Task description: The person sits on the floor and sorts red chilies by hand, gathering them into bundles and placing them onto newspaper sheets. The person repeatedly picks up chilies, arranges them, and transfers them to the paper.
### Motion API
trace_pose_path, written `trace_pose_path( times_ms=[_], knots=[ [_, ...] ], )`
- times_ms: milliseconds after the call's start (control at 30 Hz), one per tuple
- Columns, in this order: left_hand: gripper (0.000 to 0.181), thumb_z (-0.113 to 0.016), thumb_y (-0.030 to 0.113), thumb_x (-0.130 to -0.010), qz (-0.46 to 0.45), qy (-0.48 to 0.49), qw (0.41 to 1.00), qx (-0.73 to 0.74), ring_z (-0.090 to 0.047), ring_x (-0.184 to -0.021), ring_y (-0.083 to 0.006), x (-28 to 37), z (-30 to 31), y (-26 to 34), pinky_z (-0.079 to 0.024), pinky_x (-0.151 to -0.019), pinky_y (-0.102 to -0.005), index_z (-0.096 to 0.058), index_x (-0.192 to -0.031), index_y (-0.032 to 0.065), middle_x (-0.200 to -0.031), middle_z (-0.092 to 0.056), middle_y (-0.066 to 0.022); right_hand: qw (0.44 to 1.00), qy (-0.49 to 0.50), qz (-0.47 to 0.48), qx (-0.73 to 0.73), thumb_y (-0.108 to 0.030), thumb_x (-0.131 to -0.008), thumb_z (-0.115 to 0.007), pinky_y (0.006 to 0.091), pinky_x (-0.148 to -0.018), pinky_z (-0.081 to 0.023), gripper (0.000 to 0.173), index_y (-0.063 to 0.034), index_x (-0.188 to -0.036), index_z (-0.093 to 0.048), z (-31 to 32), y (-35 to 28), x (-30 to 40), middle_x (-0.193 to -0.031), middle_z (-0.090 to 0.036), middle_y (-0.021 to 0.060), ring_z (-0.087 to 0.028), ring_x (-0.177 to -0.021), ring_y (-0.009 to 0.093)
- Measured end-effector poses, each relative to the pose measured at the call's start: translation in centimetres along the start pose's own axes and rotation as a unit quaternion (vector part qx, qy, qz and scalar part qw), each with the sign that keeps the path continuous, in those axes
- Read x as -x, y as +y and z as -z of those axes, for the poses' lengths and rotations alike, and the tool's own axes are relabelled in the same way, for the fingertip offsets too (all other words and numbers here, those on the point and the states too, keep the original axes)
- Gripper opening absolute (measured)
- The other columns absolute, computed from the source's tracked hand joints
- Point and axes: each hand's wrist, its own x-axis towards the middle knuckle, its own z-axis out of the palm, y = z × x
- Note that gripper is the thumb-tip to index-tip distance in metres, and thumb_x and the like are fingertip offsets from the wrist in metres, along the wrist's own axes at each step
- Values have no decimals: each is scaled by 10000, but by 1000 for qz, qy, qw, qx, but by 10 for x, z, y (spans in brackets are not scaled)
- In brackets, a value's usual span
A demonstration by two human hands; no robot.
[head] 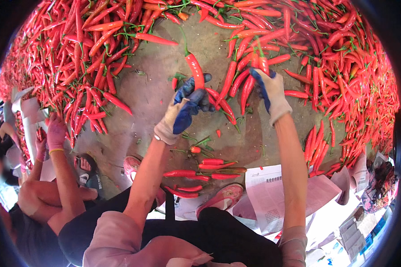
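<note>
My left hand, in a white work glove with a blue coated palm, grips a red chili pepper with its green stem pointing up. A few more chilies show just past its fingers; whether they are held or lie lower down cannot be made out. My right hand, gloved the same way, closes on another red chili at the edge of a loose spread of chilies. Below the hands, several chilies lie in a small group on the concrete floor, near green stem scraps.
Large chili heaps rise at the left and right. A bunch of chilies lies right of my forearm, above newspaper sheets. My pink shoes are below. At left, another person's pink-gloved hand touches the heap.
</note>
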Motion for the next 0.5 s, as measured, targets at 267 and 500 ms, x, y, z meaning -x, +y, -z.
trace_pose_path(
  times_ms=[267, 500],
  knots=[
    [210, -583, 126, -918, -87, 1, 989, -118, -649, -931, -192, 3, 3, 19, -531, -814, -334, -602, -1104, 31, -1087, -655, -99, 988, -106, -75, -86, -227, -884, -679, 238, -438, -343, 155, -87, -822, -656, 27, 30, 100, -615, -521, -36, -462, -480, 62],
    [270, -638, 189, -881, 62, 152, 959, -232, -583, -640, -134, -37, -13, 19, -489, -620, -288, -647, -1096, 25, -854, -686, -32, 974, -133, -102, -153, -175, -891, -647, 240, -480, -375, 117, -65, -854, -642, 25, 62, 111, -642, -550, -3, -501, -521, 81]
  ],
)
